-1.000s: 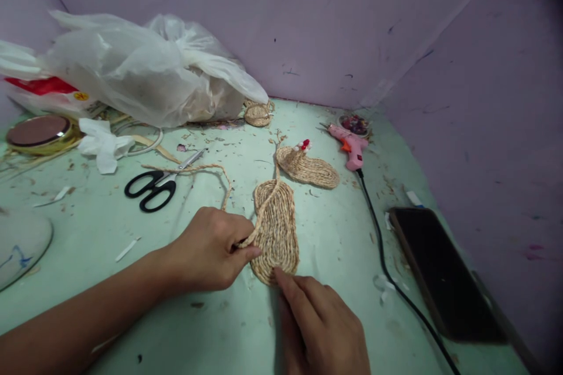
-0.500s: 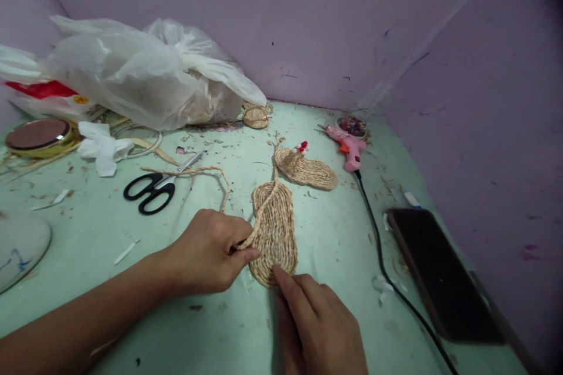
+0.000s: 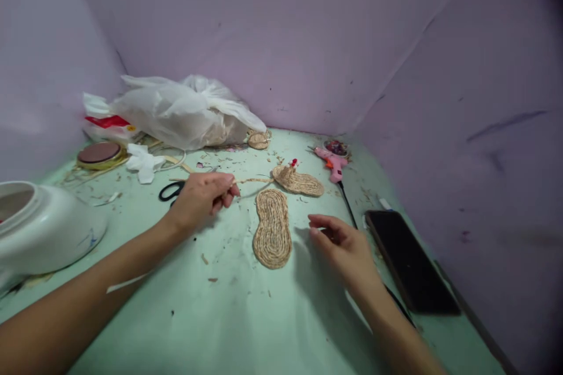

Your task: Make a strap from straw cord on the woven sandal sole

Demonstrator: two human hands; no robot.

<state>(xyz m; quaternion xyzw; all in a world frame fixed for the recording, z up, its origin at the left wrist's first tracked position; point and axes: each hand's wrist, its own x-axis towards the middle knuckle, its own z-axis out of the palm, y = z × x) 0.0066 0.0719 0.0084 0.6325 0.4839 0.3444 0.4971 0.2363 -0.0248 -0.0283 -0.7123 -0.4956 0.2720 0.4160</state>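
Note:
A flat woven straw sole (image 3: 272, 228) lies on the pale green table (image 3: 229, 310). A loose braided straw cord (image 3: 253, 180) runs from its far end to my left hand (image 3: 203, 197), which pinches the cord just left of the sole. My right hand (image 3: 341, 244) hovers right of the sole with its fingers loosely apart and nothing in them. Beyond the sole sits a finished small straw slipper (image 3: 298, 181) with a red and white trim.
Black scissors (image 3: 171, 190) lie behind my left hand. A pink glue gun (image 3: 331, 162) with a black cord, a dark phone (image 3: 409, 261), a white plastic bag (image 3: 185, 111), a round tin (image 3: 99, 154) and a white ceramic pot (image 3: 39, 225) ring the table. Purple walls close it in.
My left hand has pulled the cord off the sole's edge and moved up and left. My right hand lifted off the sole and moved right. The camera has drawn back.

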